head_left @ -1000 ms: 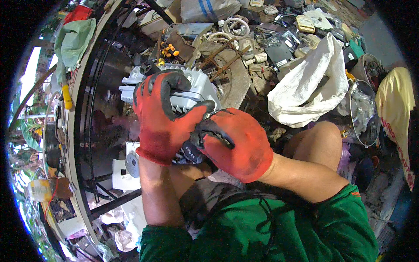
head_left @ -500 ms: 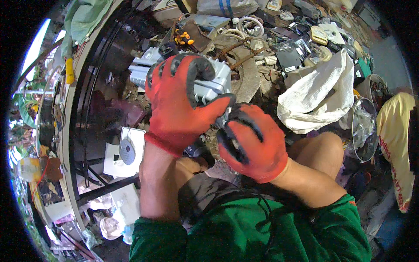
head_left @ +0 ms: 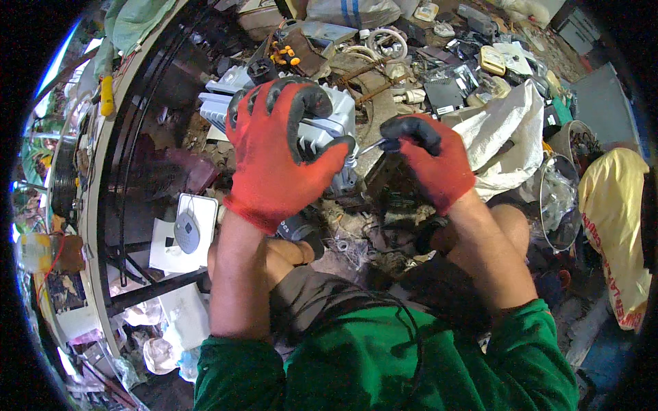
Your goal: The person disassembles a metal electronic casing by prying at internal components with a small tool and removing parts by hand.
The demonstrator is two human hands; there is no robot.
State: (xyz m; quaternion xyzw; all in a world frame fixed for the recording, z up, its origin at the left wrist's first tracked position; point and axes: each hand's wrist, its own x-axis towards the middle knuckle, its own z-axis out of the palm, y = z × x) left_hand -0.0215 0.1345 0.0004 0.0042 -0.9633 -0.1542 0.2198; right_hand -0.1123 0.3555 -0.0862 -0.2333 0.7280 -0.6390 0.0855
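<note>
My left hand (head_left: 274, 147), in a red glove with black fingers, is closed around a grey finned metal housing (head_left: 345, 109). Its palm and fingers cover the housing's middle, while pale fins show on both sides. To the right, my right hand (head_left: 435, 157), gloved alike, pinches a thin silvery rod-like piece (head_left: 371, 146). That piece points at the housing's near right corner, by my left thumb. Whether it touches the housing or is fixed to it, I cannot tell.
A white woven sack (head_left: 510, 140) lies to the right, beside a clear bin (head_left: 558, 202) and a yellow sack (head_left: 613, 226). Coiled white hose (head_left: 387, 43) and mixed scrap spread at the back. A black metal frame (head_left: 130, 157) runs along the left, near a white panel (head_left: 164, 243).
My right hand has moved up and right, away from my left thumb, and the thin silvery piece now shows between them. My left hand keeps its hold on the housing.
</note>
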